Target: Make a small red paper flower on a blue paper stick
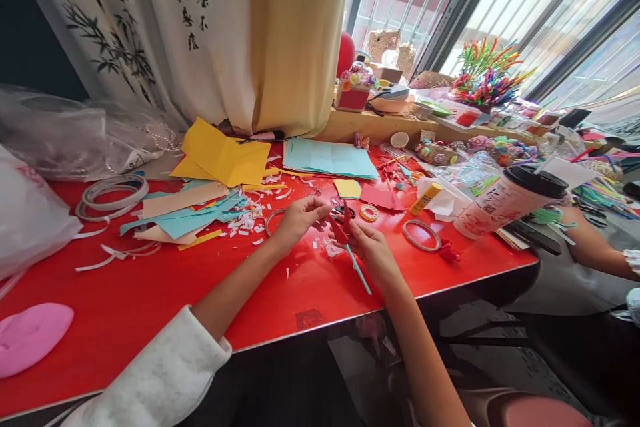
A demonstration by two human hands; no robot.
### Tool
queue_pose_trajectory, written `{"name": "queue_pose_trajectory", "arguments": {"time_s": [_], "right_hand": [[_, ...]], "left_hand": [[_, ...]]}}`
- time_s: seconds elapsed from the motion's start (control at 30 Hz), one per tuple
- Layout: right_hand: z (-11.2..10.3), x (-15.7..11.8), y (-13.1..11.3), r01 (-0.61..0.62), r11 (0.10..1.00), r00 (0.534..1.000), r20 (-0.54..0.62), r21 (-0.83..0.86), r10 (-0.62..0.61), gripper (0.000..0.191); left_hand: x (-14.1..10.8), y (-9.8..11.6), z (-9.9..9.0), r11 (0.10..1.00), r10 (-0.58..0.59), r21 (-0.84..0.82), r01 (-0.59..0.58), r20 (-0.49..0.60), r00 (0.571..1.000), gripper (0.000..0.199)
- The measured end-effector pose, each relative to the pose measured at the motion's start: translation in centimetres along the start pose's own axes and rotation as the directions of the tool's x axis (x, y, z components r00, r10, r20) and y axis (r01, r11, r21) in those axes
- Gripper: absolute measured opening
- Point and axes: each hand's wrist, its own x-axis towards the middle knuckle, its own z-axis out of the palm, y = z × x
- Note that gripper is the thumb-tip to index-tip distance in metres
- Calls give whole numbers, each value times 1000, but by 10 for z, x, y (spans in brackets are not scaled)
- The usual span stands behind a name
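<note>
Red paper flower (341, 225) on a pale blue stick (359, 269) sits pinched in the right hand (374, 250), whose grip is clenched around the stick just above the red bench (150, 293). The left hand (299, 219) meets the flower from the other side, fingertips (323, 208) grasping a petal. Behind them lie scissors (345, 212) and a small tape roll (369, 213). Yellow paper (225, 159) and paper scraps (245, 220) lie to the left, a lidded cup (505, 203) to the right.
</note>
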Motion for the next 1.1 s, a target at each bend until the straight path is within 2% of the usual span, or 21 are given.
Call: {"name": "queue_pose_trajectory", "arguments": {"time_s": [0.2,0.3,0.37,0.43,0.5,0.6,0.7,0.8,0.93,1.1], "right_hand": [[0,0,1,-73,996,995,75,58,68,27],[-2,1,2,-68,997,996,51,42,66,26],[-5,2,3,-39,999,999,3,18,39,27],[-7,4,4,-3,1000,999,-43,6,3,27],[-9,5,5,33,999,997,-74,8,-32,26],[-9,5,7,66,998,994,-83,17,-65,25],[-9,5,7,59,997,996,-76,39,-56,24],[-9,6,8,57,997,995,-79,44,-53,29],[-9,7,8,79,997,994,-77,-5,-79,33],[-4,-3,6,61,986,997,-47,-157,-69,35]], "left_hand": [[-1,2,0,997,72,26,-71,-31,997,25],[-1,6,1,998,66,24,-65,-65,996,25],[-2,6,0,999,45,16,-44,-22,999,25],[-3,3,-4,999,14,37,-16,69,998,24],[-5,-1,-11,994,-32,108,15,157,987,23],[-11,-5,-25,965,-99,260,40,219,971,20],[-15,-5,-36,903,-111,429,-3,241,964,18],[-17,-4,-38,785,-35,597,-165,309,951,15],[-17,-8,-33,715,9,649,-261,365,931,16],[-16,-10,-32,661,56,689,-298,350,935,20]]}}
